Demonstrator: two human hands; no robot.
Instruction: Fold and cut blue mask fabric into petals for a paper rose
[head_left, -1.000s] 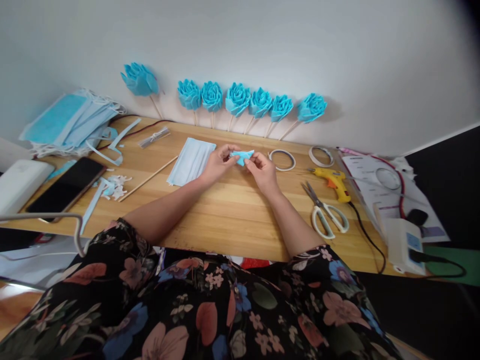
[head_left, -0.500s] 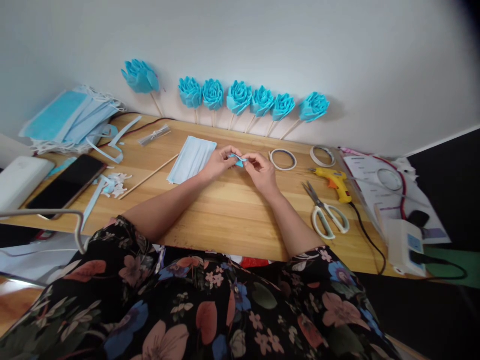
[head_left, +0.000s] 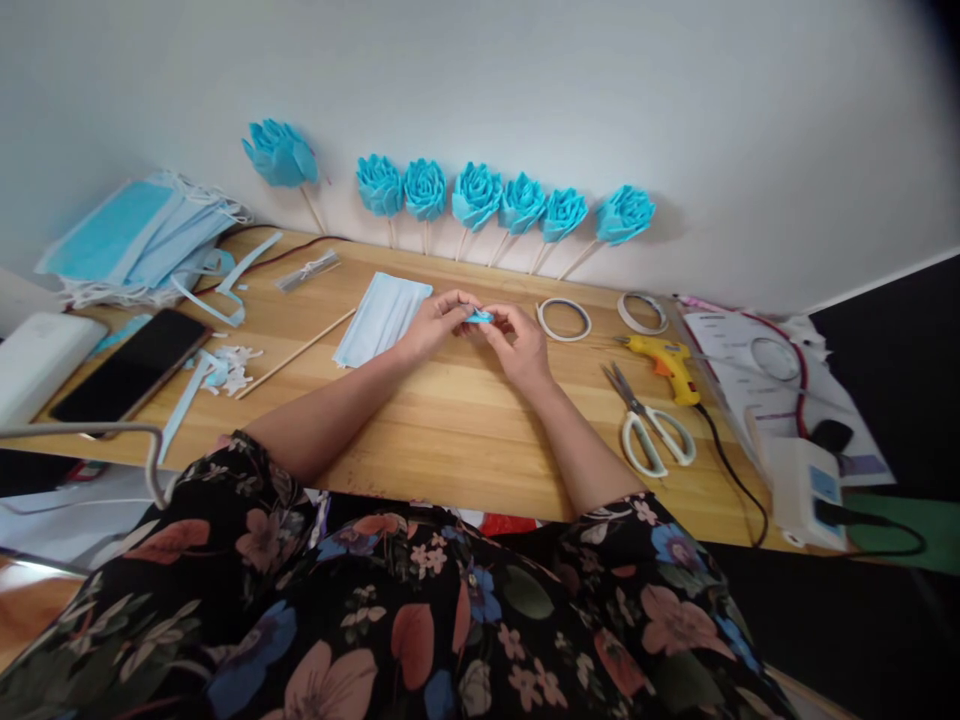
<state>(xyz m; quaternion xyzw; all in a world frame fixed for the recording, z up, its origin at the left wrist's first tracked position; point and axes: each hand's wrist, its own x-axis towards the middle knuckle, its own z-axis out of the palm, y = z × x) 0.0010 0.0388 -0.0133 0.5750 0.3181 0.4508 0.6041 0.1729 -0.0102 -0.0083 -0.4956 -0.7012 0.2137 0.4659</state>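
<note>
A small folded piece of blue mask fabric (head_left: 478,316) is pinched between my two hands above the middle of the wooden table. My left hand (head_left: 442,322) grips its left end with closed fingers. On the other end, the thumb and fingers of my right hand (head_left: 517,342) are closed too. Just left of my left hand lies a pale blue face mask (head_left: 379,318), flat on the table. A thin wooden stick (head_left: 296,354) rests beside that mask. To the right of my right hand is a roll of tape (head_left: 564,319).
Several blue fabric roses (head_left: 477,196) on sticks lean along the wall. Scissors (head_left: 645,420), a yellow glue gun (head_left: 667,366) and another tape roll (head_left: 642,312) lie at right. At left are stacked masks (head_left: 127,235), a phone (head_left: 133,370) and cut scraps (head_left: 225,370).
The blue piece has been turned and folded over in my fingers, so it looks narrower. My hands stay in nearly the same place.
</note>
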